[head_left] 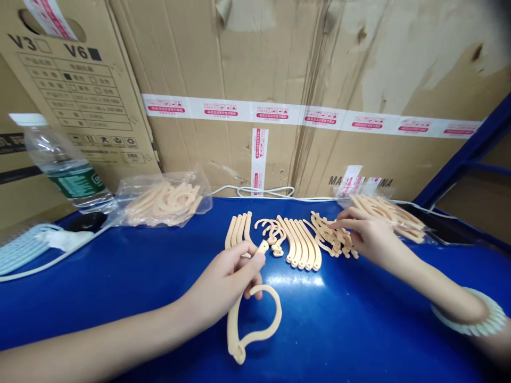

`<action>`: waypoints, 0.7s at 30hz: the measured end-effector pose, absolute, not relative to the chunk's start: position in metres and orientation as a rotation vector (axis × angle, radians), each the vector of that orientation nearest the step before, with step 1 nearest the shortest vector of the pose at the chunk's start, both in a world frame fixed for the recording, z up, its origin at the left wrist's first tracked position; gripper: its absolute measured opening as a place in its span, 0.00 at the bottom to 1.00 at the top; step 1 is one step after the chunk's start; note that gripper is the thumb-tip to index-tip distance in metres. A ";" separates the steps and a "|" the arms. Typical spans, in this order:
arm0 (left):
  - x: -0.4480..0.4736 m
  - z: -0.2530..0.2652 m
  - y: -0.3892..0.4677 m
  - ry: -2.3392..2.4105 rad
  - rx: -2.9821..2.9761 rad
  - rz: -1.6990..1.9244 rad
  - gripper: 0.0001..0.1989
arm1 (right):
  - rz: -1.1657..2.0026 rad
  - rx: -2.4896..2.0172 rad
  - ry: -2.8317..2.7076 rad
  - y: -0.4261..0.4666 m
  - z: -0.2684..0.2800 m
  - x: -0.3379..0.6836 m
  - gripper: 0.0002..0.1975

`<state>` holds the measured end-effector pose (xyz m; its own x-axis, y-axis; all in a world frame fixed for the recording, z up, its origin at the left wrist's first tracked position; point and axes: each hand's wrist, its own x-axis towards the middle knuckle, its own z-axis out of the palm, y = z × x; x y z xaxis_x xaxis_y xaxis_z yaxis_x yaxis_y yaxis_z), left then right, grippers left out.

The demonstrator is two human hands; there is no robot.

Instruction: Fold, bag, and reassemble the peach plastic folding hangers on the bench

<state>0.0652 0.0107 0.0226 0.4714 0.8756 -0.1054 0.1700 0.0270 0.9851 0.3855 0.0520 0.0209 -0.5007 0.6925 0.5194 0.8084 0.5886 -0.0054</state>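
Note:
My left hand (235, 271) is closed on a beige plastic hanger arm (233, 330), gripping its upper part. A curved hanger hook (275, 314) joins the arm at its lower end and loops off to the right. At the pile of small wavy beige plastic pieces (335, 242), my right hand (365, 234) has its fingertips pinched together; what sits between them is hidden. Between the hands lie a row of curved hanger arms (301, 244) and a few loose hooks (273, 229). More arms (238, 229) lie just behind my left hand.
Clear bags of beige parts rest at the back left (163, 202) and back right (389, 215). A water bottle (67, 170), a white cable (255, 190) and a dark flat device (451, 231) edge the blue table (339, 330). Cardboard boxes (223, 64) stand behind.

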 end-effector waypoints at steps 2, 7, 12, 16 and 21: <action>0.065 0.025 0.012 0.970 1.432 0.723 0.17 | -0.333 -1.234 -2.341 0.050 0.021 0.384 0.26; 0.065 0.026 0.011 0.954 1.272 0.776 0.19 | -0.247 -0.932 -2.354 0.015 0.033 0.344 0.21; 0.067 0.025 0.007 0.876 1.231 0.774 0.20 | -0.294 -0.496 -2.655 -0.028 0.039 0.298 0.16; 0.068 0.024 0.004 0.806 1.253 0.742 0.16 | -0.352 -0.482 -2.671 -0.029 0.030 0.295 0.17; 0.064 0.020 0.006 0.880 1.473 0.916 0.18 | -0.172 -0.592 -2.617 -0.023 0.022 0.305 0.16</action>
